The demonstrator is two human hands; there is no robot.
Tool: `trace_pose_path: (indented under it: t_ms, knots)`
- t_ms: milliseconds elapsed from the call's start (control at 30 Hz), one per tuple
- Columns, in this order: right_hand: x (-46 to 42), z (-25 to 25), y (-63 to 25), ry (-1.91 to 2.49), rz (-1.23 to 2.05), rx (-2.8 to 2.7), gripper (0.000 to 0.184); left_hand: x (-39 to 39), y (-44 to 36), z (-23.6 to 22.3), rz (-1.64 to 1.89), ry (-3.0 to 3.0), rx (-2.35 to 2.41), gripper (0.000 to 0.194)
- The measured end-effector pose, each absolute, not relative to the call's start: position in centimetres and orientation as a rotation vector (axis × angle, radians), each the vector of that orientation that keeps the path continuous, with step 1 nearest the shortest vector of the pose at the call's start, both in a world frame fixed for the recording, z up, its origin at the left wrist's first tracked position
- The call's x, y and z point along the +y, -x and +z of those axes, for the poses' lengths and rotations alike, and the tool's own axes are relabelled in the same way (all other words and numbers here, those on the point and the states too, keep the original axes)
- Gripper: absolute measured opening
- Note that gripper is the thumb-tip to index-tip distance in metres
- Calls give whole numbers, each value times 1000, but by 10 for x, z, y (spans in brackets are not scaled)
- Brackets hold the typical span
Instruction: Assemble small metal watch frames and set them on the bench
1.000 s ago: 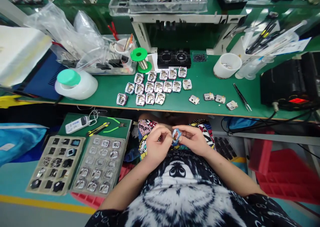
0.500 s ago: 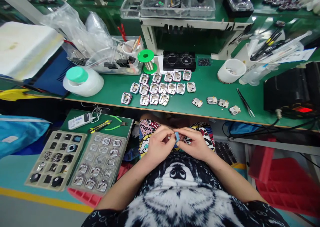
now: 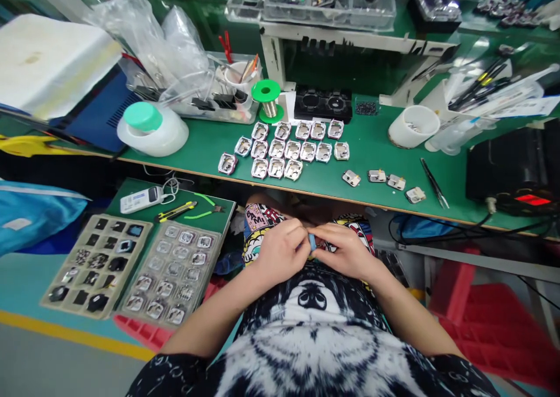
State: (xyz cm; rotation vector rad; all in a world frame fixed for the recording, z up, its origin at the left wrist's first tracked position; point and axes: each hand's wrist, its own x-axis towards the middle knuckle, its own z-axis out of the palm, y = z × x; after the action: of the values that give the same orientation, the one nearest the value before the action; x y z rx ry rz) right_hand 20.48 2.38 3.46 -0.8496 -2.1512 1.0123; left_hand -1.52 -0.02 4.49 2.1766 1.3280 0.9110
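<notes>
Above my lap, a small blue piece (image 3: 312,241) sits between my two hands; its exact kind is too small to make out. My right hand (image 3: 345,248) pinches it between thumb and fingers. My left hand (image 3: 284,251) is closed against its left side, fingertips curled inward and partly hidden. On the green bench in front, several metal watch cases (image 3: 276,148) lie in rows, hollow side up. Right of them are several small metal modules (image 3: 377,176), with black tweezers (image 3: 434,182) beyond.
Left of my lap, a lower board carries two compartment trays (image 3: 151,271), a yellow cutter (image 3: 176,211) and green-handled nippers (image 3: 205,207). A white bottle (image 3: 153,132), solder spool (image 3: 266,101), white cup (image 3: 413,126) and black device with red display (image 3: 516,169) stand on the bench.
The whole view has shifted slightly, with the bench things appearing further right. My left fingers have curled in more, and the blue piece stays between my hands.
</notes>
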Motion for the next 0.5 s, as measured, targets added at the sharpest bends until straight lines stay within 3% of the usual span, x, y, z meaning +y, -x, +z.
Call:
trace_pose_path:
  t_ms: [367, 500]
  knots:
    - [23, 26, -211, 965, 1070, -2108, 55, 6, 8, 40, 1137, -2324, 1265, 32]
    - [24, 37, -211, 992, 1182, -2085, 43, 1, 10, 45, 1134, -2293, 1215, 27]
